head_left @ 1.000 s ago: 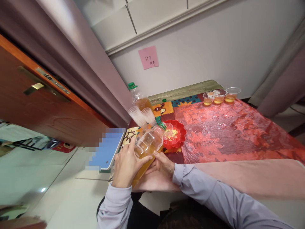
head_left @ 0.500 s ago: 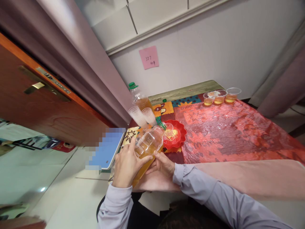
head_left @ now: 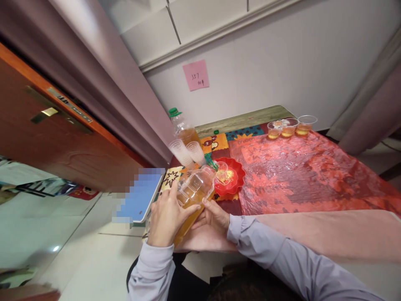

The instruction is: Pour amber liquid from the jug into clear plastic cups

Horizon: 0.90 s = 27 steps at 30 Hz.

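Observation:
A large clear plastic bottle (head_left: pixel 198 186) of amber liquid is tilted between my two hands, its neck with a green ring pointing away and to the right. My left hand (head_left: pixel 167 215) is wrapped round its left side. On the right side, nearer its base, my right hand (head_left: pixel 213 215) grips it from below, some fingers hidden. The bottle's mouth is at a clear plastic cup (head_left: pixel 222 170), which stands in a red scalloped tray (head_left: pixel 239 177). Whether liquid is flowing is too small to tell.
Two stacks of clear cups (head_left: pixel 196 152) and a second bottle (head_left: pixel 188 131) with a green cap stand behind the held bottle. A loose green cap (head_left: pixel 216 132) lies near the wall. Three cups with amber liquid (head_left: pixel 288 129) stand at the table's far right.

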Motion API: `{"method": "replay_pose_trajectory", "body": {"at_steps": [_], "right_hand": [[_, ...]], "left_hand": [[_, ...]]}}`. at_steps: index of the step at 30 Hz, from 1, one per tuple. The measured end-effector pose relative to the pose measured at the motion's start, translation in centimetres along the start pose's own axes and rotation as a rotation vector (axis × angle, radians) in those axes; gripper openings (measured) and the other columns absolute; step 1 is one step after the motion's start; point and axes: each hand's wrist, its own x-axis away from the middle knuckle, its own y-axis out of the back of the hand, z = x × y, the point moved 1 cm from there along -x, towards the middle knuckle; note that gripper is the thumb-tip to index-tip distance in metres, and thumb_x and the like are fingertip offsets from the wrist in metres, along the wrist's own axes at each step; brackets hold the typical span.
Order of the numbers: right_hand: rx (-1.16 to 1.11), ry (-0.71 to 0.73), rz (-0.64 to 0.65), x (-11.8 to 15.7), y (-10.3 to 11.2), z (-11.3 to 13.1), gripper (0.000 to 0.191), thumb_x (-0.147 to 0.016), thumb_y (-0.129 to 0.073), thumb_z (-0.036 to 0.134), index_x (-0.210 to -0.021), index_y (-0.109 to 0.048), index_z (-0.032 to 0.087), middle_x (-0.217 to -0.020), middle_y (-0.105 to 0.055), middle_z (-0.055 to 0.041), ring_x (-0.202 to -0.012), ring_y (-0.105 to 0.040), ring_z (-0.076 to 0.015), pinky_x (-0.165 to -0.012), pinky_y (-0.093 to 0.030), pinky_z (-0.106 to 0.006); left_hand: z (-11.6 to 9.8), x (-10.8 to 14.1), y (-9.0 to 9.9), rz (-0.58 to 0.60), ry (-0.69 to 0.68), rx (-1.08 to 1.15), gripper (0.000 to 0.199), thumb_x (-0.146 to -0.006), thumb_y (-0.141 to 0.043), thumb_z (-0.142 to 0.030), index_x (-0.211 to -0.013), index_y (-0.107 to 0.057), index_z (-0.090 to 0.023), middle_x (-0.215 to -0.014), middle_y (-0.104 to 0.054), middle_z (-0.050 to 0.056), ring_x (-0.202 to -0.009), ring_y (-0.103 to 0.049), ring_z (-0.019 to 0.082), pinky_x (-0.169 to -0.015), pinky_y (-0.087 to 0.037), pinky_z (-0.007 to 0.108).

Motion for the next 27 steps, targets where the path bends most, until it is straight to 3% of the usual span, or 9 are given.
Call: {"method": "replay_pose_trajectory", "body": {"at_steps": [8, 15, 27], "right_hand": [[-0.016, 0.004, -0.001, 0.08, -0.2, 0.08, 0.083, -0.088, -0.071, 0.078, -0.145, -0.052, 0.021, -0.117, -0.078, -0.0137, -0.088, -0.08, -0.0267, -0.077, -0.066, -0.045], [-0.004, -0.002, 0.0, 0.21, -0.4, 0.33, 0.088, -0.089, -0.071, 0.078, -0.151, -0.049, 0.02, -0.122, -0.077, -0.0157, -0.09, -0.08, -0.0273, -0.079, -0.065, -0.046], [-0.026, 0.017, 0.012, 0.12, -0.33, 0.19, 0.08, -0.09, -0.071, 0.075, -0.147, -0.051, 0.022, -0.119, -0.078, -0.013, -0.086, -0.08, -0.025, -0.077, -0.066, -0.043]], "left_hand": [[-0.08, -0.02, 0.23, 0.024, 0.003, 0.004, 0.09, -0.085, -0.077, -0.059, -0.16, -0.043, -0.023, -0.14, -0.069, 0.018, -0.13, -0.067, 0.039, -0.1, -0.053, 0.05], [-0.08, -0.03, 0.19, 0.008, 0.0, -0.001, 0.09, -0.083, -0.079, -0.058, -0.159, -0.044, -0.024, -0.14, -0.07, 0.018, -0.129, -0.068, 0.038, -0.098, -0.054, 0.047], [-0.38, 0.0, 0.56, 0.023, 0.012, -0.021, 0.089, -0.083, -0.08, -0.057, -0.158, -0.045, -0.025, -0.138, -0.071, 0.016, -0.126, -0.069, 0.037, -0.097, -0.054, 0.045]]}}
